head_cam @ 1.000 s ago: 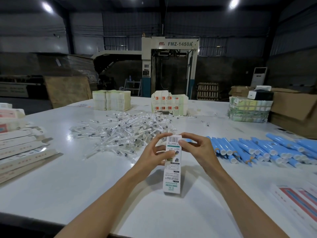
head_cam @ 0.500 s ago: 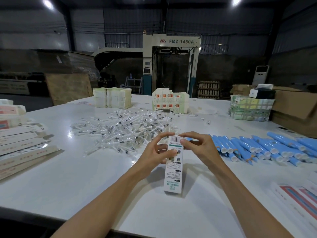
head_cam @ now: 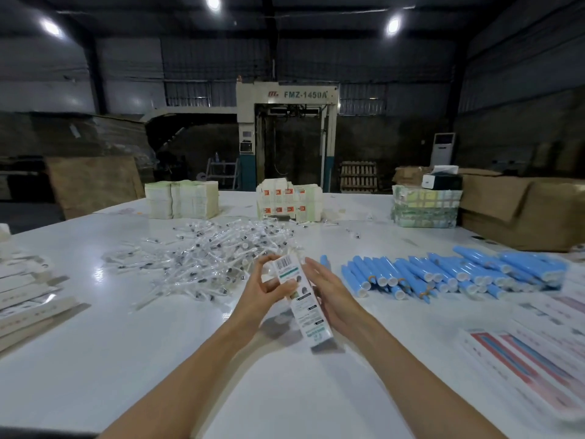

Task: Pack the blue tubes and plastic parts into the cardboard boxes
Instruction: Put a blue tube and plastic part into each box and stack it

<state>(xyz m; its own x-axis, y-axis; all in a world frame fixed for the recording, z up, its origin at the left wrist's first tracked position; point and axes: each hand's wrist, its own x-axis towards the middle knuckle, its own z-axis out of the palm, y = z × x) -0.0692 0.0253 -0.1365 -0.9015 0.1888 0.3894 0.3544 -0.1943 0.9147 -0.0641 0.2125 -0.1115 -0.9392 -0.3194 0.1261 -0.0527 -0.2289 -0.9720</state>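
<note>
I have the slim carton [head_cam: 308, 312] tilted above the near table [head_cam: 126, 359], between the plastic parts [head_cam: 202, 258] on the left and the blue tubes [head_cam: 443, 274] on the right. My left hand [head_cam: 262, 293] pinches its upper part with curled fingers and thumb; my right hand [head_cam: 332, 296] lays nearly straight fingers along its side. It looks light and crushable, so I'd grip the stiff long edges.

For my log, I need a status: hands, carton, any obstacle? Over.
Left hand grips carton, tilted. Right hand flat against its side. Blue tubes and plastic parts lie loose beyond. Nothing in the way.
</note>
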